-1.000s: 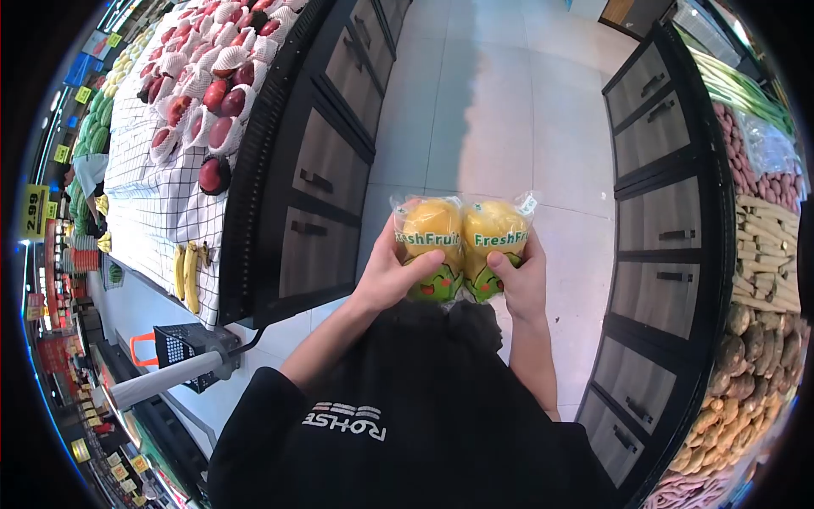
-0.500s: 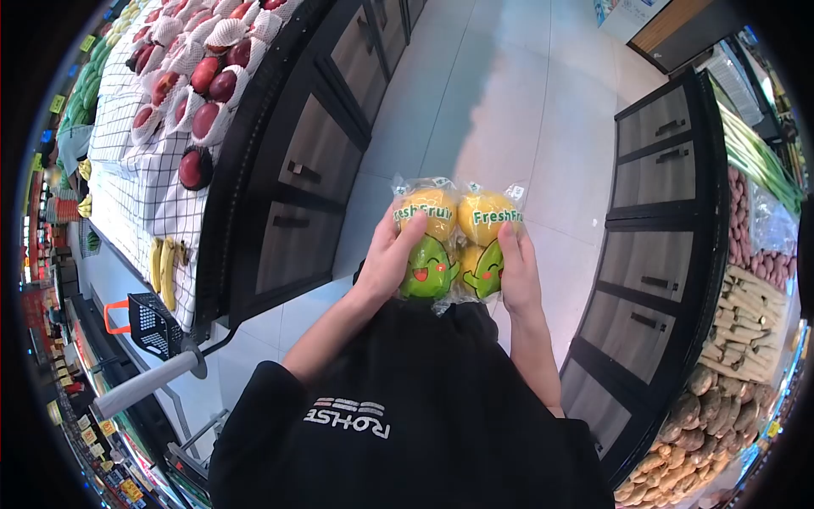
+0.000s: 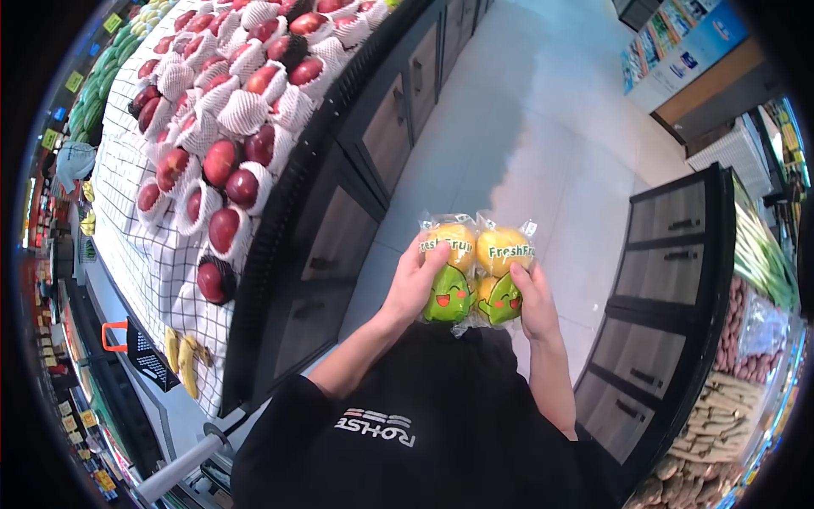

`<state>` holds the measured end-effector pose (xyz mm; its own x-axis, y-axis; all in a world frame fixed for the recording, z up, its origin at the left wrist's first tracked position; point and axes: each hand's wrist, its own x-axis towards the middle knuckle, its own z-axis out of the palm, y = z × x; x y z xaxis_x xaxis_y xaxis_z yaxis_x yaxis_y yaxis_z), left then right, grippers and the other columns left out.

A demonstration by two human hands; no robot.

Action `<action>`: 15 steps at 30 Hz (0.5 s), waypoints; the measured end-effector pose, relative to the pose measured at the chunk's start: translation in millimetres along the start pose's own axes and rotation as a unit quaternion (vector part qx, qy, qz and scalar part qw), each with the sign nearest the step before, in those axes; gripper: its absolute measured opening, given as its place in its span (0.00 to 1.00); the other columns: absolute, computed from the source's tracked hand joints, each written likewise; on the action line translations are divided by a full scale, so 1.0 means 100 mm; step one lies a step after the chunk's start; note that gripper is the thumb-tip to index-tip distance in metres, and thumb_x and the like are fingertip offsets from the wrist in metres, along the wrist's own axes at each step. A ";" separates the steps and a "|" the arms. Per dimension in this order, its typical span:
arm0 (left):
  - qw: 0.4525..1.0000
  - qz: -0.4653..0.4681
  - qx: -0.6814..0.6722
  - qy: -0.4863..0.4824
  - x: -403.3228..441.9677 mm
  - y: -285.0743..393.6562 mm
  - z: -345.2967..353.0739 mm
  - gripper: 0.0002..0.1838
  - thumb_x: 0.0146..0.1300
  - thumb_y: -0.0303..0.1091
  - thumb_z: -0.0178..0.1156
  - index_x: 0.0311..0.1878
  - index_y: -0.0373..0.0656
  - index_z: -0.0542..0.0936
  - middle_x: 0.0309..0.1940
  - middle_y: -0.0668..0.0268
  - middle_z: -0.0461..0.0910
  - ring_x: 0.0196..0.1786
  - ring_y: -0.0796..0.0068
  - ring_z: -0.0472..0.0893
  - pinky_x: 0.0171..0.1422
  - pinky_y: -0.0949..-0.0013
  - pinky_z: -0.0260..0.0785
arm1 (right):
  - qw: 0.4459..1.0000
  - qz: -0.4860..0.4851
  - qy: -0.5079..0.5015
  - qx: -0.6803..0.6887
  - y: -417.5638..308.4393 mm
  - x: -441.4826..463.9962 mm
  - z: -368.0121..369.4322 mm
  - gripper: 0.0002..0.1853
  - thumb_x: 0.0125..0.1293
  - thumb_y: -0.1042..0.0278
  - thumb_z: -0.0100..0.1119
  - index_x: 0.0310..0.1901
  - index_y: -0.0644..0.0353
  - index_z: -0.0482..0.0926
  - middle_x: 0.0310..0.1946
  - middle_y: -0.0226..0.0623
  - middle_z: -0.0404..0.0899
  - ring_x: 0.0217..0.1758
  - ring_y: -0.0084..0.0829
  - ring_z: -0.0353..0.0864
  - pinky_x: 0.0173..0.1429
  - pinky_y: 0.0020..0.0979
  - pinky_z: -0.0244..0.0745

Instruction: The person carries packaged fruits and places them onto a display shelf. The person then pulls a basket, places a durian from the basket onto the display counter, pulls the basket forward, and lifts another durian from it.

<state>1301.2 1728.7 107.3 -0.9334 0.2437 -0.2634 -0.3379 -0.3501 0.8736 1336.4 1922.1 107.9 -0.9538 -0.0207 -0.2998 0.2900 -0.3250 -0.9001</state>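
Observation:
Two clear plastic bags with yellow fruit are held side by side in front of my chest. Both carry FreshFruit lettering and a smiling green cartoon. My left hand (image 3: 412,287) is closed around the outer side of the left fruit bag (image 3: 456,256), thumb on its front. On the other side, my right hand (image 3: 537,305) grips the right fruit bag (image 3: 504,248), its thumb near the printed cartoon. The inner edges of the bags meet or nearly meet. Most fingers are hidden behind them.
To the left, a display stand (image 3: 123,204) bears red fruit (image 3: 222,161) in white foam nets, with bananas (image 3: 188,365) at its corner. A basket (image 3: 151,352) and a cart handle (image 3: 182,467) are at lower left. Dark cabinets (image 3: 653,331) with vegetables line the right; tiled floor (image 3: 543,161) lies between.
My view has shifted, so the bags and hands appear lower and further right. More of the red fruit and the blue box at the far right shows. Both hands keep their hold.

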 end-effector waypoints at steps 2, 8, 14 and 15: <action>1.000 0.000 0.015 0.011 0.22 0.12 -0.09 0.20 0.71 0.39 0.51 0.59 0.34 0.69 0.50 0.62 0.76 0.51 0.77 0.75 0.57 0.72 0.69 | 1.000 0.001 -0.019 0.006 -0.04 0.28 0.06 0.20 0.69 0.66 0.54 0.59 0.67 0.66 0.52 0.37 0.75 0.54 0.25 0.74 0.58 0.28 0.69; 0.996 -0.009 -0.055 0.077 0.72 0.20 -0.31 0.18 0.71 0.38 0.49 0.56 0.34 0.71 0.47 0.62 0.78 0.46 0.78 0.78 0.52 0.72 0.72 | 0.998 0.027 -0.054 0.004 -0.18 1.07 0.22 0.19 0.65 0.70 0.60 0.55 0.67 0.69 0.48 0.36 0.78 0.50 0.23 0.76 0.55 0.28 0.72; 0.989 -0.014 -0.060 0.135 1.38 0.23 -0.35 0.19 0.72 0.40 0.47 0.57 0.35 0.69 0.48 0.61 0.77 0.46 0.75 0.79 0.53 0.69 0.73 | 0.993 0.073 -0.088 -0.010 -0.34 1.94 0.18 0.20 0.66 0.67 0.60 0.56 0.67 0.70 0.48 0.34 0.78 0.50 0.20 0.76 0.55 0.25 0.71; 0.988 -0.007 -0.059 0.144 1.53 0.25 -0.32 0.19 0.72 0.40 0.47 0.57 0.35 0.69 0.48 0.60 0.77 0.47 0.75 0.79 0.54 0.69 0.73 | 0.992 0.077 -0.095 -0.018 -0.39 2.11 0.14 0.20 0.67 0.66 0.59 0.56 0.67 0.70 0.48 0.33 0.78 0.50 0.20 0.75 0.55 0.25 0.71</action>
<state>1146.1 1728.1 76.0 -0.9187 -0.0130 -0.3947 -0.3460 -0.4556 0.8202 1122.9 1917.3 84.1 -0.8943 -0.2473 -0.3729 0.4333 -0.2710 -0.8595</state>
